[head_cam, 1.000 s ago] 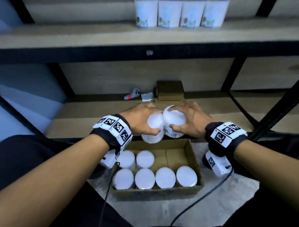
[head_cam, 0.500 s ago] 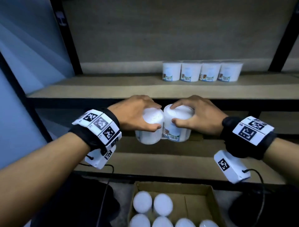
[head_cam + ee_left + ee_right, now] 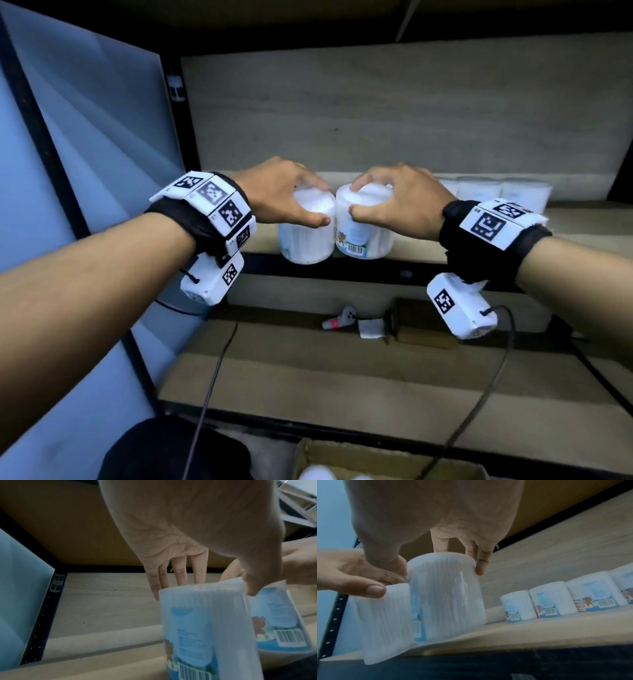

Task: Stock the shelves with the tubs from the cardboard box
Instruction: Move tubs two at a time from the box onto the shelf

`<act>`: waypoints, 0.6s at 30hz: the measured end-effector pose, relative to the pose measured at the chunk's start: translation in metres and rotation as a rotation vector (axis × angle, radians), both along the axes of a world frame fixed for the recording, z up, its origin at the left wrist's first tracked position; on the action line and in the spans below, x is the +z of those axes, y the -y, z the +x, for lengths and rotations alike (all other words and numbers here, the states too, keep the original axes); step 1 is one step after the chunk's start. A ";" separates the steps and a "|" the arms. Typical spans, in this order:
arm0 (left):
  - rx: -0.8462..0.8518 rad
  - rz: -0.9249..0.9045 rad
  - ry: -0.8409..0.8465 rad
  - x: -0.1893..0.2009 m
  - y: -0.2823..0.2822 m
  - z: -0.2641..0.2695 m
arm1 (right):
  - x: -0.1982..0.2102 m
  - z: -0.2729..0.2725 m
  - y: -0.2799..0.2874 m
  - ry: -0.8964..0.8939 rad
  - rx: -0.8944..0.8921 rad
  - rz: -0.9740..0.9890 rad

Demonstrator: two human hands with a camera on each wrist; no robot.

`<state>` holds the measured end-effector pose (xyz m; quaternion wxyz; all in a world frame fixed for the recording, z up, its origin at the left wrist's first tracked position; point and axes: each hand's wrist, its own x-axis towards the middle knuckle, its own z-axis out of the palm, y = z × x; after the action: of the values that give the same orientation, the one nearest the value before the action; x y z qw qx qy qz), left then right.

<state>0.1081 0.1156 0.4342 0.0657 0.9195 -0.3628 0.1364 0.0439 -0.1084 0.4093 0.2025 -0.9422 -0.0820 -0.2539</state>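
I see two white ribbed tubs side by side, touching, at the front edge of the upper shelf [image 3: 565,222]. The left tub [image 3: 306,236] stands roughly upright, its label turned away from me. The right tub [image 3: 363,233] shows a blue label with a cartoon bear and a barcode. More such tubs [image 3: 553,601] stand in a row along the shelf to their right. The cardboard box [image 3: 376,462] sits open below, with white lids showing inside.
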 end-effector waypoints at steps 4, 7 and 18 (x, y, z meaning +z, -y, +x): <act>0.028 -0.002 -0.028 0.005 0.002 0.026 | 0.008 0.024 -0.005 -0.036 -0.018 0.015; 0.044 -0.029 -0.039 0.004 0.002 0.038 | 0.008 0.036 -0.005 -0.049 -0.024 0.043; 0.021 -0.259 -0.154 -0.022 0.004 0.061 | -0.018 0.061 0.000 -0.123 -0.045 0.085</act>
<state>0.1691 0.1119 0.4123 0.2102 0.9147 -0.3266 0.1118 0.1048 -0.1079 0.3916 0.2414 -0.9482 -0.0373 -0.2031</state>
